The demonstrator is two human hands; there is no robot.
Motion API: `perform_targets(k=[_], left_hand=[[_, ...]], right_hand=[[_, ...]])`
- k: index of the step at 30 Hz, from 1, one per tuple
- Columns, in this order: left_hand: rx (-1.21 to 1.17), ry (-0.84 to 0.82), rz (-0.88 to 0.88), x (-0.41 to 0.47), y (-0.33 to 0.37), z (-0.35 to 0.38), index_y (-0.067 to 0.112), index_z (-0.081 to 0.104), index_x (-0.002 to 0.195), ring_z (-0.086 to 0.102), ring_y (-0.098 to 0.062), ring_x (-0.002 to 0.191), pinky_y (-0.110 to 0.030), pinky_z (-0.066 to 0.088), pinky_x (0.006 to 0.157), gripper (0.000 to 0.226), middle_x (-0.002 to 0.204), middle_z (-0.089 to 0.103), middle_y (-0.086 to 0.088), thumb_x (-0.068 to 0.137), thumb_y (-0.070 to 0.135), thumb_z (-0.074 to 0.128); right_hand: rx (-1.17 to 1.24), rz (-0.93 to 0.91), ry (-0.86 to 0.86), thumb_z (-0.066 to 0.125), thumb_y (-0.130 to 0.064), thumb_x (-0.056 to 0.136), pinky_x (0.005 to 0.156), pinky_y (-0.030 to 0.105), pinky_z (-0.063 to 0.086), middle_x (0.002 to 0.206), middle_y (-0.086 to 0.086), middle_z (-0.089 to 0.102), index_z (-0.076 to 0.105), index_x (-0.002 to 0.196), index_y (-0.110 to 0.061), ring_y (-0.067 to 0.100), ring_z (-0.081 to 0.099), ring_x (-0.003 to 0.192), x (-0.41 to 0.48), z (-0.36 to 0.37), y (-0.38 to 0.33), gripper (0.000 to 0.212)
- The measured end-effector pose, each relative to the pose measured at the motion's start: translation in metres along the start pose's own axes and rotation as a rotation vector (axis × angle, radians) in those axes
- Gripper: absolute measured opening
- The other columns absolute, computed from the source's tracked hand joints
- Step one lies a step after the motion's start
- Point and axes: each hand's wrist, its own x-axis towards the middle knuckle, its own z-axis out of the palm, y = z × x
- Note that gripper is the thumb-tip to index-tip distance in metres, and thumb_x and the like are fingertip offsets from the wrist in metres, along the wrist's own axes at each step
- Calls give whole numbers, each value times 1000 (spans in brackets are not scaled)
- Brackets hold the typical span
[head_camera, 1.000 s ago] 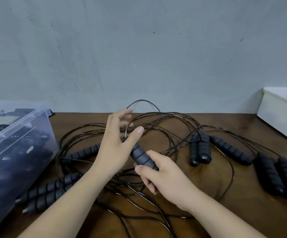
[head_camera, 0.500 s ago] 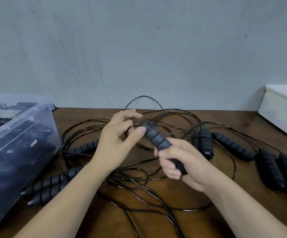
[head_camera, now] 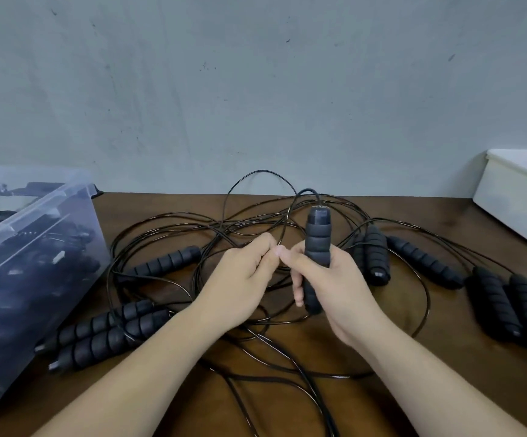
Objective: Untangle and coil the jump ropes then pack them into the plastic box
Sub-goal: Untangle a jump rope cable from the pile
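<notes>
A tangle of thin black jump-rope cord (head_camera: 174, 222) lies across the wooden table (head_camera: 445, 383). My right hand (head_camera: 334, 285) grips one black ribbed foam handle (head_camera: 318, 238) upright, cord coming out of its top. My left hand (head_camera: 243, 279) is closed next to it, pinching a strand of cord (head_camera: 284, 228) that loops up behind. Loose handles lie around: one at mid-left (head_camera: 167, 261), a pair at front left (head_camera: 104, 335), and several on the right (head_camera: 426, 263). The clear plastic box (head_camera: 19, 241) at the left holds dark coiled ropes.
A white tub (head_camera: 514, 197) with something pink inside stands at the back right. A grey wall rises directly behind the table. Cord loops run under my forearms toward the front edge.
My right hand has raised the handle from lying slanted to standing upright. My left hand has closed from open fingers into a pinch on the cord beside it.
</notes>
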Motion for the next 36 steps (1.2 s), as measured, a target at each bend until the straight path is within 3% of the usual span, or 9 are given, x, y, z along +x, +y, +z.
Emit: perform_targets(k=[5, 10, 16, 20, 24, 26, 29, 33, 36], left_hand=[[195, -61, 59, -3, 8, -2, 29, 51, 97, 56, -15, 59, -39, 46, 54, 20, 66, 57, 4, 112, 37, 41], [340, -101, 163, -3, 7, 0, 34, 50, 99, 59, -12, 67, -29, 44, 56, 16, 70, 57, 9, 112, 38, 43], [129, -40, 45, 1, -1, -5, 25, 60, 79, 65, -15, 58, -40, 55, 67, 40, 58, 64, 2, 109, 49, 50], [152, -51, -7, 4, -2, -13, 25, 63, 82, 60, -6, 57, -33, 55, 65, 39, 62, 65, 4, 107, 53, 51], [118, 21, -66, 9, -13, -28, 27, 64, 81, 56, -3, 55, -20, 47, 61, 34, 64, 66, -1, 106, 49, 55], [85, 74, -71, 9, -15, -30, 26, 65, 84, 49, -4, 50, -22, 43, 57, 33, 60, 61, -4, 107, 47, 53], [97, 65, -20, 7, -13, -23, 28, 64, 84, 46, -4, 52, -23, 38, 55, 32, 55, 50, 5, 108, 45, 54], [166, 27, 75, 4, -14, -4, 26, 62, 85, 57, -12, 67, -35, 46, 64, 27, 66, 58, 6, 109, 37, 56], [154, 73, 110, 2, -7, 1, 28, 64, 102, 63, -7, 82, -30, 48, 73, 8, 81, 65, 14, 108, 28, 58]], right_hand=[[37, -32, 105, 78, -26, 97, 55, 35, 54, 83, 16, 71, 69, 102, -3, 26, 59, 58, -1, 3, 5, 25], [55, 88, 145, 78, -27, 97, 51, 32, 53, 77, 15, 71, 72, 101, -2, 23, 60, 57, 2, -3, 6, 26], [207, 143, 127, 76, -15, 95, 53, 26, 48, 80, 13, 72, 74, 99, 0, 16, 59, 60, 13, -14, -3, 15], [443, 117, 289, 73, -10, 96, 51, 21, 47, 81, 9, 72, 70, 99, -4, 12, 62, 62, 25, -39, -14, 7], [564, 120, 380, 74, -20, 99, 52, 19, 48, 96, 7, 77, 71, 101, -9, 10, 66, 66, 30, -60, -17, 12], [510, 161, 321, 75, -28, 98, 53, 19, 50, 102, 10, 80, 72, 109, -6, 10, 67, 66, 27, -54, -14, 25], [354, 223, 173, 78, -30, 92, 51, 22, 48, 93, 14, 77, 74, 114, 1, 12, 62, 62, 20, -31, -5, 38], [175, 200, 29, 78, -32, 95, 50, 28, 46, 85, 14, 71, 76, 103, -3, 18, 57, 59, 10, -7, 9, 30], [148, 192, 62, 79, -34, 96, 50, 30, 46, 81, 15, 69, 75, 94, -8, 20, 56, 57, 6, -2, 12, 27]])
